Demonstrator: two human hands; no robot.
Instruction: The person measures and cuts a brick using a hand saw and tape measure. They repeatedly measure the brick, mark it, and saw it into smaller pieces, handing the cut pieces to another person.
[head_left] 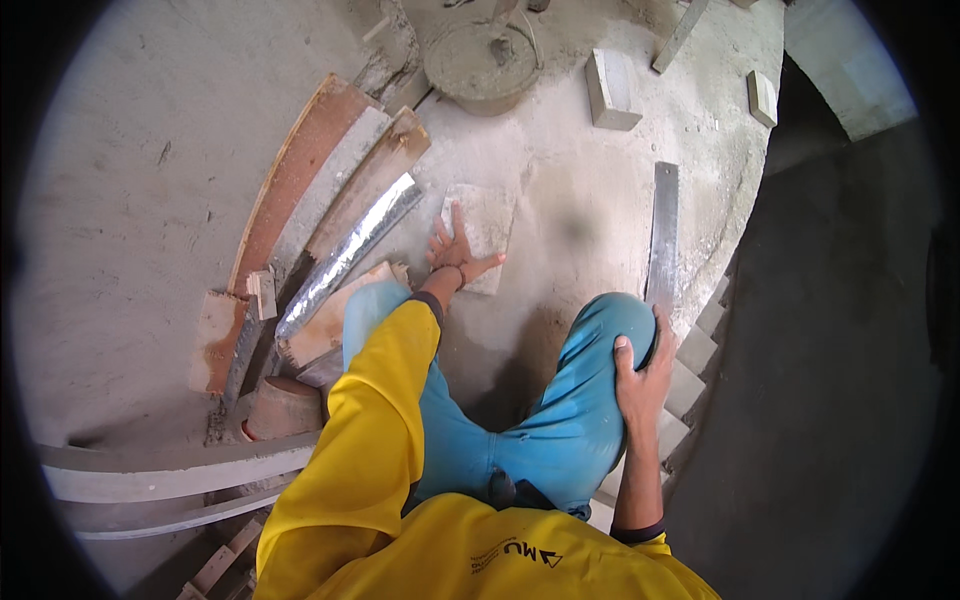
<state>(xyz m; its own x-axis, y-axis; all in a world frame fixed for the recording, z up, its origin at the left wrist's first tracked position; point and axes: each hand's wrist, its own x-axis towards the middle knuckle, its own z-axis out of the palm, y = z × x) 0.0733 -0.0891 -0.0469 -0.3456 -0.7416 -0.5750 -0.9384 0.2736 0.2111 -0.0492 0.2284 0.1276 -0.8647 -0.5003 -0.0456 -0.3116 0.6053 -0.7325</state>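
Observation:
My left hand [457, 252] reaches forward with its fingers spread, lying flat on a pale rectangular block [490, 218] on the floor. Nothing is gripped in it. My right hand [645, 375] rests on the outer side of my right knee, its thumb apart from the fingers and the fingers partly hidden behind the leg. Just ahead of that knee lies a flat grey metal saw-like blade [664, 230], whose near end passes close to my right fingers. My knees are bent in blue trousers [560, 440].
Wooden boards [300, 180] and a shiny foil-wrapped strip [350, 260] lie to the left, beside a clay-coloured pot [284, 408]. A bucket of grey mortar [482, 62] stands ahead, near a pale block [613, 90]. On the right the slab ends above stepped blocks [683, 388] and a dark drop.

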